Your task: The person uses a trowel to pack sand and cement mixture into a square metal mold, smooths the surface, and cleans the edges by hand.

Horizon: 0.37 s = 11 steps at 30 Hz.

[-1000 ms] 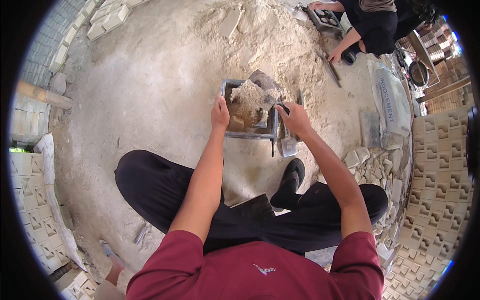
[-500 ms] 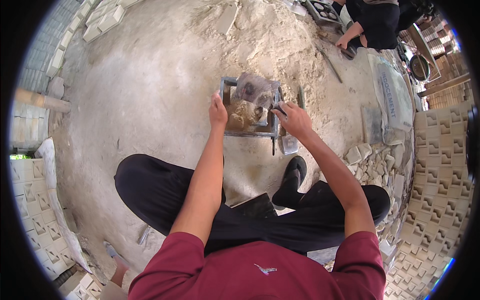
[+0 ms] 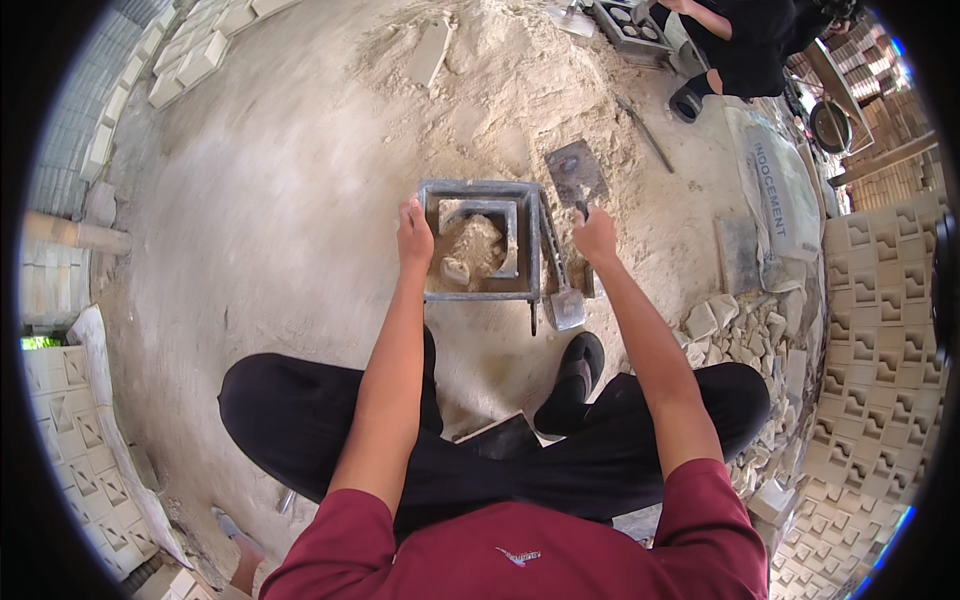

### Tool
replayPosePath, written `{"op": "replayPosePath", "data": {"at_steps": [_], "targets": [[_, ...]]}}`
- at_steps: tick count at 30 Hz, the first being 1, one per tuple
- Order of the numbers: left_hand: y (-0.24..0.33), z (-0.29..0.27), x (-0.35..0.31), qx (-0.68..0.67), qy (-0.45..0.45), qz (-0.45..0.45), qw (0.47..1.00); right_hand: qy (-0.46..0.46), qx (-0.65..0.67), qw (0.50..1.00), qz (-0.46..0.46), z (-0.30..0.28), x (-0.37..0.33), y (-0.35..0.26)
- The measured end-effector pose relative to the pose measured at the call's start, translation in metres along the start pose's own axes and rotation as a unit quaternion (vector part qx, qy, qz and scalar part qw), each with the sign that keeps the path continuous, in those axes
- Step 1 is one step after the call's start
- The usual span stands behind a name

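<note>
In front of me on the ground stands a square metal mould with an angular insert inside. A heap of pale sandy mix lies within the insert and spills toward the left. My left hand grips the mould's left wall. To the right of the mould, my right hand is closed round the handle of a trowel, whose flat dark blade points away from me over the loose mix. A metal tool with a flat, wide end leans along the mould's right side.
A large pile of loose mix spreads beyond the mould. Broken pale pieces lie at right near a cement sack. Patterned blocks are stacked along the right. Another person sits at far right beside a filled mould.
The trowel has moved from over the mould to its right, uncovering the mix inside. My left hand stays on the mould's wall. The other person's hand has lifted from the ground.
</note>
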<state>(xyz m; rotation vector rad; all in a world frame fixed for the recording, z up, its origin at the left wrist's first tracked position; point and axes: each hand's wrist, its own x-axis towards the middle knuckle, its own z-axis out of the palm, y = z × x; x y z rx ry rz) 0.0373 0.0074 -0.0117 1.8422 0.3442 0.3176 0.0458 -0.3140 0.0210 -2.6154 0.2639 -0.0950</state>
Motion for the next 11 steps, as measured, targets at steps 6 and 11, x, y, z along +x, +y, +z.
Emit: {"op": "replayPosePath", "data": {"at_steps": [6, 11], "targets": [[0.004, 0.013, 0.026, 0.019, -0.006, 0.008, 1.000, -0.020, -0.010, 0.998, 0.052, 0.025, 0.024, 0.001], [-0.018, 0.020, 0.040, -0.032, 0.013, -0.035, 0.999, -0.066, -0.024, 0.997, -0.018, 0.037, 0.061, 0.015]]}}
